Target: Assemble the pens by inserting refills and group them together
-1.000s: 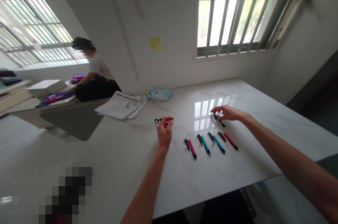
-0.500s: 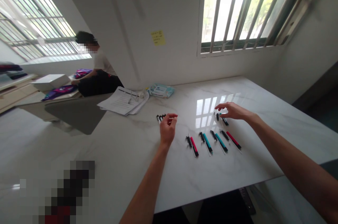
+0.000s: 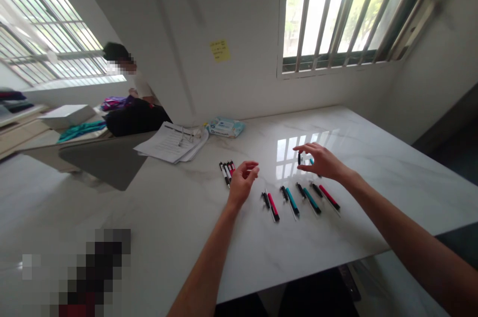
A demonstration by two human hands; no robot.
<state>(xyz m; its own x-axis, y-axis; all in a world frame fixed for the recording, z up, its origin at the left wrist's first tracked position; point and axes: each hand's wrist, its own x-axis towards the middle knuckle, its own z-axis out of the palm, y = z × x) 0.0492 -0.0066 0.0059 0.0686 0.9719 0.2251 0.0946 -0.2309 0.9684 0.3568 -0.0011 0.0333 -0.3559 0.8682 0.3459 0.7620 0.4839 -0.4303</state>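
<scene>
My right hand [image 3: 319,161] hovers just above the white marble table [image 3: 186,217] and pinches a small black pen cap [image 3: 299,158] between thumb and fingers; a teal pen part [image 3: 311,161] peeks out behind the fingers. In front of it lies a row of taken-apart pens: a red one [image 3: 272,206], two teal ones [image 3: 292,201] [image 3: 311,200] and another red one [image 3: 328,196], each beside a black piece. My left hand [image 3: 243,181] is raised with loosely curled fingers and nothing visible in it, next to a small bunch of pens [image 3: 227,169].
A stack of papers [image 3: 172,143] with glasses on top and a pack of wipes [image 3: 225,127] lie at the table's far side. Another person [image 3: 131,103] sits by the left window. A yellow note [image 3: 219,51] hangs on the wall. The table's near edge runs below my arms.
My right hand has lifted a black cap off the table and drawn slightly left. My left hand shifted a little right, fingers loosening. The view turned, showing more of the pen bunch.
</scene>
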